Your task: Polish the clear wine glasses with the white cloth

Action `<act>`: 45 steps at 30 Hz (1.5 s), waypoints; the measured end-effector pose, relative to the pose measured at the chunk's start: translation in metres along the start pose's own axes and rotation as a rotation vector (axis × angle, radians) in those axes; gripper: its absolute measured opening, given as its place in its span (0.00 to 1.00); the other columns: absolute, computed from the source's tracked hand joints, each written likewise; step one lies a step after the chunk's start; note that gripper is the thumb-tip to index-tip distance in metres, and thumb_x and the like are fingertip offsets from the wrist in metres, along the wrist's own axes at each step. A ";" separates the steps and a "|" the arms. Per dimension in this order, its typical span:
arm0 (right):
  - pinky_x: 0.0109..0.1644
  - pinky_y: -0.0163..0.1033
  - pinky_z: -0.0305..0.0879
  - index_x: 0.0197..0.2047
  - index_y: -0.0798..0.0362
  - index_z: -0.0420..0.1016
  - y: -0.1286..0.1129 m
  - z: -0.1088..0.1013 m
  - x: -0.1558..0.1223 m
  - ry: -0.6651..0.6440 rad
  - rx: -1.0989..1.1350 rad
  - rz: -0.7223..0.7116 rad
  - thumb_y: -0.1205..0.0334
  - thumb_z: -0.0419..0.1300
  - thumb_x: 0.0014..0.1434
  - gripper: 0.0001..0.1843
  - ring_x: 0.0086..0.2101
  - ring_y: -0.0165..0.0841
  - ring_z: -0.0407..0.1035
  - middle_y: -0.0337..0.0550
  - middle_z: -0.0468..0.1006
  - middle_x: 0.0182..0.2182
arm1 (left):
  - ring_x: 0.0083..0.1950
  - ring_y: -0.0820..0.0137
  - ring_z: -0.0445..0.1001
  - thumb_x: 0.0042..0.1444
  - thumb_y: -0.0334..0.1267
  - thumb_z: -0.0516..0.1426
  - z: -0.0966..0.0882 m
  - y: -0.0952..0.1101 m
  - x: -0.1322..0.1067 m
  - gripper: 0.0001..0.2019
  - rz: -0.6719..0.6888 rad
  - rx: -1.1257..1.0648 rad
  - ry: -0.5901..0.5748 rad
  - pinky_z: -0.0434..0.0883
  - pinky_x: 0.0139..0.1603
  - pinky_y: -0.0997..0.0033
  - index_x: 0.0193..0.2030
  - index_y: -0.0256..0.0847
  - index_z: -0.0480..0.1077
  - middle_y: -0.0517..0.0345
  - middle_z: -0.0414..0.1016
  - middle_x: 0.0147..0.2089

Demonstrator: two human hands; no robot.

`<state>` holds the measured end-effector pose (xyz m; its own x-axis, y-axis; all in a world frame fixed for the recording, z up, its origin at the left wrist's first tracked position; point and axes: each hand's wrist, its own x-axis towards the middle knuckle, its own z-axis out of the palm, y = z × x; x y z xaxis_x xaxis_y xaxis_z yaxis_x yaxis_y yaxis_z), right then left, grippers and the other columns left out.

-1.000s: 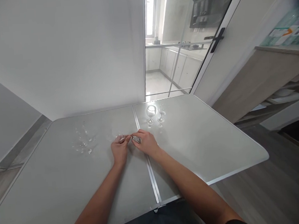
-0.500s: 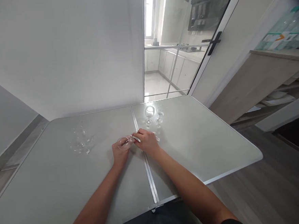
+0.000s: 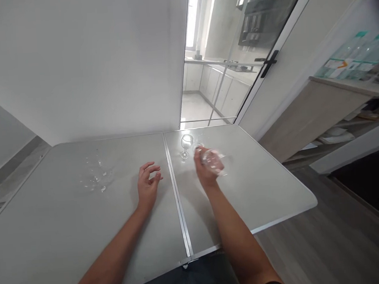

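My right hand (image 3: 203, 171) is closed round a small clear stemmed glass (image 3: 212, 161) and holds it tilted above the grey folding table (image 3: 260, 184), right of the centre seam. My left hand (image 3: 148, 184) hovers just left of the seam with its fingers loosely curled and apart, holding nothing. One clear wine glass (image 3: 185, 144) stands upright behind my right hand near the table's far edge. A cluster of clear glass pieces (image 3: 96, 176) lies on the left half of the table.
A white wall rises behind the table. A glass door with a black handle (image 3: 267, 63) opens onto a kitchen at the back. To the right stands a wooden shelf unit (image 3: 320, 107) with boxed bottles (image 3: 352, 55) on top.
My hands had been together at the seam on one small glass. The right hand has carried the glass to the right and up; the left hand has let go and opened.
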<state>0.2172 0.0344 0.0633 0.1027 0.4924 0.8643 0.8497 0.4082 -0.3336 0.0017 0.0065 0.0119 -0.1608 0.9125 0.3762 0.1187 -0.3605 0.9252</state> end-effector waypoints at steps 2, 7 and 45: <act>0.37 0.38 0.75 0.39 0.61 0.82 0.022 -0.008 0.011 0.208 -0.135 0.162 0.58 0.50 0.70 0.21 0.31 0.33 0.75 0.49 0.81 0.31 | 0.67 0.55 0.63 0.62 0.50 0.59 0.001 0.001 0.001 0.14 -0.029 -0.033 0.009 0.84 0.39 0.65 0.43 0.42 0.76 0.46 0.67 0.55; 0.43 0.38 0.69 0.34 0.56 0.81 0.087 -0.011 0.017 0.276 -0.327 0.531 0.56 0.54 0.65 0.18 0.33 0.35 0.73 0.48 0.80 0.30 | 0.67 0.54 0.60 0.62 0.49 0.58 0.003 0.003 0.002 0.14 -0.056 -0.049 0.001 0.83 0.33 0.68 0.37 0.40 0.75 0.46 0.68 0.45; 0.43 0.38 0.66 0.48 0.48 0.83 0.123 0.030 -0.013 -0.481 -0.449 0.840 0.53 0.59 0.61 0.17 0.42 0.40 0.77 0.56 0.83 0.41 | 0.40 0.65 0.68 0.66 0.49 0.54 0.000 -0.008 0.001 0.18 -0.060 -0.025 -0.044 0.63 0.22 0.74 0.27 0.43 0.71 0.51 0.66 0.33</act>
<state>0.3053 0.1014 -0.0001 0.6124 0.7762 0.1496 0.7245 -0.4755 -0.4990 0.0001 0.0105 0.0049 -0.1234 0.9402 0.3176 0.0852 -0.3088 0.9473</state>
